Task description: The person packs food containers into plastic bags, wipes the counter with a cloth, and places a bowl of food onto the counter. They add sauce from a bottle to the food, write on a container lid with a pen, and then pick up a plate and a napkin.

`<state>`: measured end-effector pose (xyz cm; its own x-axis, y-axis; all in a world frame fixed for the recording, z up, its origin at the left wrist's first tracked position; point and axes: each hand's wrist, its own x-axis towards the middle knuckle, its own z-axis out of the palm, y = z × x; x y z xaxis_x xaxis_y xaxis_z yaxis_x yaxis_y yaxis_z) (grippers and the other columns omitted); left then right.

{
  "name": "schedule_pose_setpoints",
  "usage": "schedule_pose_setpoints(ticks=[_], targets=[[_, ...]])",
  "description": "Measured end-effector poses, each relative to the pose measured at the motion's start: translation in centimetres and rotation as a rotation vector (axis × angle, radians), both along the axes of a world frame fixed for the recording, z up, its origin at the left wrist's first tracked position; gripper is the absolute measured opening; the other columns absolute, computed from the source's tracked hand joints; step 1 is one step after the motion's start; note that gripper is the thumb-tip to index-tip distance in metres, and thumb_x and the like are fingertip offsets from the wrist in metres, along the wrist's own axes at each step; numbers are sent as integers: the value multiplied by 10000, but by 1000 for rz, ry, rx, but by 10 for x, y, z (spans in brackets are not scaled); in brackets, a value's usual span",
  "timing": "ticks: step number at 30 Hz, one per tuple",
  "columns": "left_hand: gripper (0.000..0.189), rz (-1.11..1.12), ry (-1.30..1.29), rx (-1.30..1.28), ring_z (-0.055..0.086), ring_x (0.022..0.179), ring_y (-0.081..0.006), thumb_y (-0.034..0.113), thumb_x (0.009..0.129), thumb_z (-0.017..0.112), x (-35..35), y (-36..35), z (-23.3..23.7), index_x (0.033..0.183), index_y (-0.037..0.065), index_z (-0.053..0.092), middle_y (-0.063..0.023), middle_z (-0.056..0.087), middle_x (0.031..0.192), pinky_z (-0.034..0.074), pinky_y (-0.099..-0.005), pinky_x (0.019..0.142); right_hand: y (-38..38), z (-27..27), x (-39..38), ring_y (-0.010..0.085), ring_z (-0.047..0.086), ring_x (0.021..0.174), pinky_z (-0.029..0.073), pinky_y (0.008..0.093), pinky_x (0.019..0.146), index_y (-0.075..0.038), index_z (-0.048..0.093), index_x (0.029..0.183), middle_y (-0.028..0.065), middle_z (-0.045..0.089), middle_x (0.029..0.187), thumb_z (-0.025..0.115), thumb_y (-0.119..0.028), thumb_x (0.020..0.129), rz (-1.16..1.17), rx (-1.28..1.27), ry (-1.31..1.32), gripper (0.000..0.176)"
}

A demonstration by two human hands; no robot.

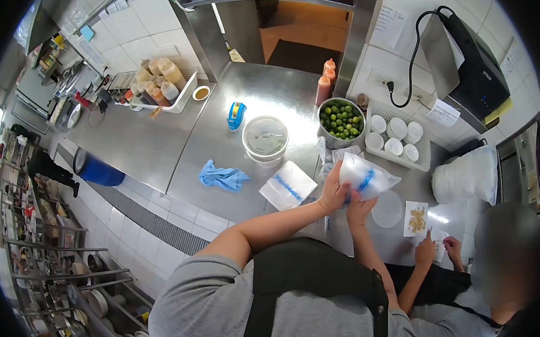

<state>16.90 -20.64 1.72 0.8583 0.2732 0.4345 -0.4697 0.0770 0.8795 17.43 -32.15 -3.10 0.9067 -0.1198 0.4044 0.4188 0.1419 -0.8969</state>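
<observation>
Above the steel counter, a clear plastic bag with blue print (368,177) is held between both hands. My left hand (333,189) has its fingers closed round the bag's left edge. My right hand (360,208) grips its lower side. A stack of similar bags (288,185) lies flat to the left of the hands. Behind that stack stands a clear round tub with a lid (265,137). A round translucent lid (387,209) rests on the counter just right of my right hand.
A pot of limes (341,119) and a white basket of cups (426,151) stand behind the hands. Blue cloth (223,176) and a tape dispenser (237,116) lie left. At the right, a co-worker's hands (426,250) work beside a board of small yellowish pieces (416,219).
</observation>
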Motion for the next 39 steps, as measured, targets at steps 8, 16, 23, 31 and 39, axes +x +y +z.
schedule_pose_setpoints(ticks=[8, 16, 23, 31, 39], targets=[[399, -10, 136, 333, 598, 1123, -344, 325, 1017, 554, -42, 36, -44, 1263, 16, 611, -184, 609, 1218, 467, -384, 966, -25, -32, -17, 313, 550, 1208, 451, 425, 1028, 53, 401, 1397, 191, 528, 1323, 894, -273, 741, 58, -467, 115, 883], [196, 679, 556, 560, 596, 1029, -307, 162, 940, 664, -119, 215, -80, 1090, 36, 677, -164, 633, 1094, 463, -414, 874, -57, -52, -85, 329, 598, 1013, 464, 426, 937, 16, 557, 1199, 182, 599, 1126, 829, -205, 790, -138, -654, 25, 539], [498, 1138, 928, 1214, 517, 1147, -385, 239, 904, 691, -129, 286, -118, 1346, 50, 563, -230, 485, 1283, 473, -475, 929, -43, -23, -96, 289, 560, 704, 439, 382, 701, -52, 602, 737, 88, 579, 726, 760, -96, 831, 342, -763, -177, 189], [222, 696, 714, 1116, 594, 1023, -371, 96, 838, 697, -159, 245, -117, 1049, 32, 717, -165, 610, 1067, 512, -451, 849, 35, -1, -93, 291, 560, 693, 421, 387, 647, -64, 607, 722, 91, 586, 732, 782, -118, 814, 623, -705, -445, 205], [169, 633, 763, 920, 634, 825, -334, 156, 785, 799, -178, 242, -93, 852, 31, 707, -132, 627, 867, 528, -421, 742, 57, -8, -101, 280, 573, 716, 438, 392, 674, -63, 594, 733, 70, 559, 731, 779, -185, 825, 751, -747, -470, 241]])
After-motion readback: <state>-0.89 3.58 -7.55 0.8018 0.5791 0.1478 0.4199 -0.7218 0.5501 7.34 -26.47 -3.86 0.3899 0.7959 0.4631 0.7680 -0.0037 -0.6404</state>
